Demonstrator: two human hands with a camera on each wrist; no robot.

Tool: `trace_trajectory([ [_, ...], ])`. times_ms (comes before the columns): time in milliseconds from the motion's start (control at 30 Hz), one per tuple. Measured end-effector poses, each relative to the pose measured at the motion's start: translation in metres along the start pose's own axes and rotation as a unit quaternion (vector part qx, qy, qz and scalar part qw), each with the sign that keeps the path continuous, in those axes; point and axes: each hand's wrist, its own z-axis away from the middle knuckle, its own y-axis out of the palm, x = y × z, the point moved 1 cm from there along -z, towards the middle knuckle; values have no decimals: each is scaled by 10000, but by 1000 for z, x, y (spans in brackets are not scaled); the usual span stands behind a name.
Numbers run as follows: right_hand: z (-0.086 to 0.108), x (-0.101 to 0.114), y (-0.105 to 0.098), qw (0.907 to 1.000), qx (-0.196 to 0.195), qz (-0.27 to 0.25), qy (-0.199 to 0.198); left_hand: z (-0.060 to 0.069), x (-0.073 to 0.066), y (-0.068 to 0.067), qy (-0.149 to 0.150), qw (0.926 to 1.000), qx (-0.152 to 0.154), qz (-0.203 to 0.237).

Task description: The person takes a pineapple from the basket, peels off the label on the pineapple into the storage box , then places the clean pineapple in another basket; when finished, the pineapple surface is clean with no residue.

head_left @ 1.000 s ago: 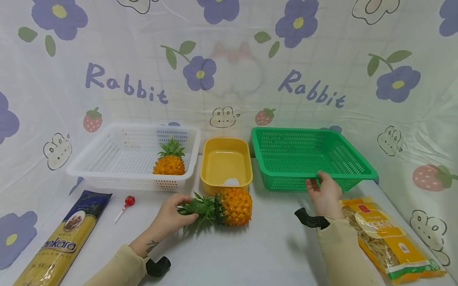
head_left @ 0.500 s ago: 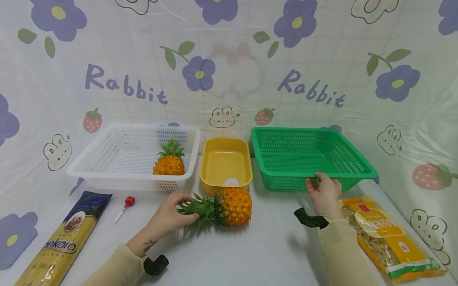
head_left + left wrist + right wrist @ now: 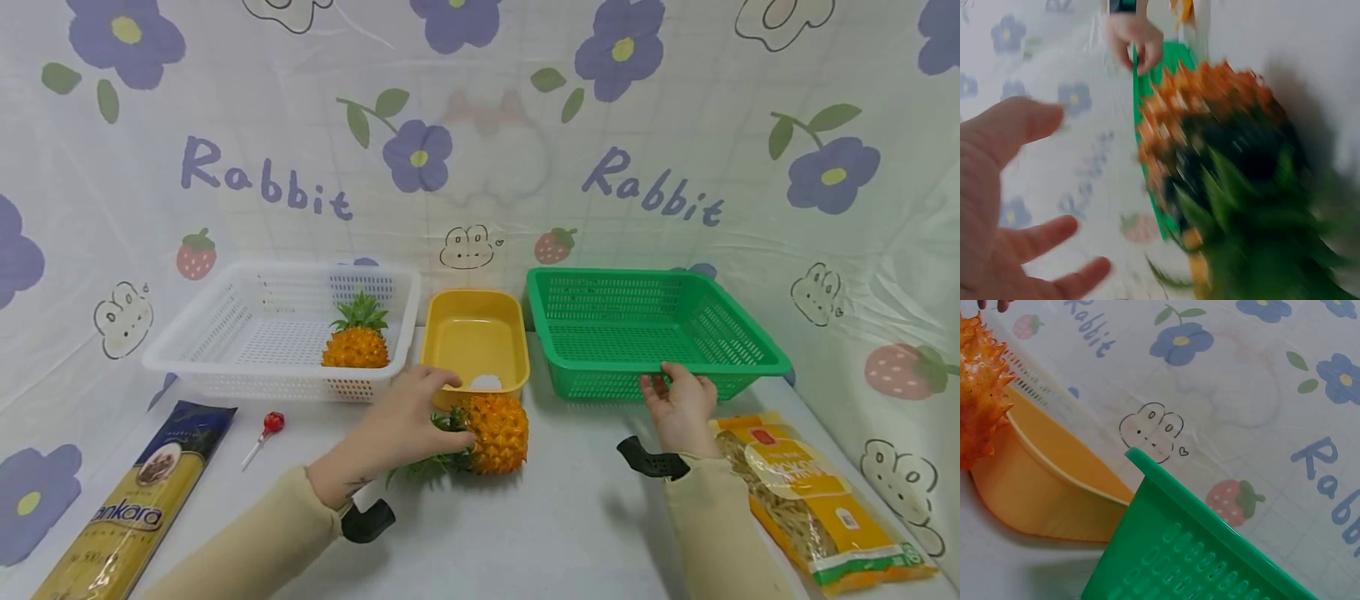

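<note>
A pineapple lies on its side on the table before the yellow tub, its leafy crown toward the left. Over that crown hovers my left hand, thumb and fingers spread. The left wrist view shows these fingers apart from the pineapple, with nothing between them. My right hand pinches the front rim of the green basket. In the right wrist view only a corner of the green basket shows, and the right hand's grip is out of sight.
A white basket at back left holds a second pineapple. The yellow tub stands between the baskets with a white patch inside. A spaghetti pack and a red lollipop lie left; an orange pasta bag lies right.
My left hand has let go of the pineapple's leaves and moved right and slightly up, its fingers spreading. The right hand and the pineapple have stayed in place.
</note>
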Motion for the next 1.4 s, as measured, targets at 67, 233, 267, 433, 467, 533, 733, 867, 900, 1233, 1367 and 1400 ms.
trace_trajectory([
  [67, 0, 1, 0, 10000, 7, -27, 15, -6, -11, 5, 137, 9987, 363, -332],
  [233, -2, 1, -1, 10000, 47, 2, 36, -20, -28, 20, 382, 9901, 1000, -907],
  [267, -2, 1, -2, 10000, 54, 3, 40, -23, -30, 23, 400, 9882, 1085, -1002],
  [433, -3, 2, -2, 9999, 90, -31, 66, -31, -33, 34, 367, 9802, 1496, -1244],
  [467, -2, 2, -2, 9999, 95, -29, 68, -33, -32, 36, 376, 9785, 1571, -1281],
  [533, -2, 2, -2, 9999, 103, -12, 77, -35, -31, 38, 398, 9755, 1702, -1335],
  [733, -1, 2, -2, 9999, 131, 86, 66, -39, -27, 43, 562, 9705, 1835, -1461],
  [867, -1, 2, -3, 9998, 155, 124, 73, -39, -25, 44, 698, 9690, 1864, -1460],
  [900, -1, 2, -3, 9998, 149, 140, 75, -39, -24, 43, 753, 9682, 1877, -1470],
  [1233, -3, 2, -3, 9998, 107, 159, 87, -33, -9, 37, 1311, 9582, 2072, -1474],
  [1367, -3, 2, -3, 9998, 148, 142, 78, -27, -1, 32, 1676, 9521, 2039, -1543],
  [1400, -3, 2, -3, 9998, 162, 138, 70, -26, 1, 31, 1758, 9506, 2037, -1548],
])
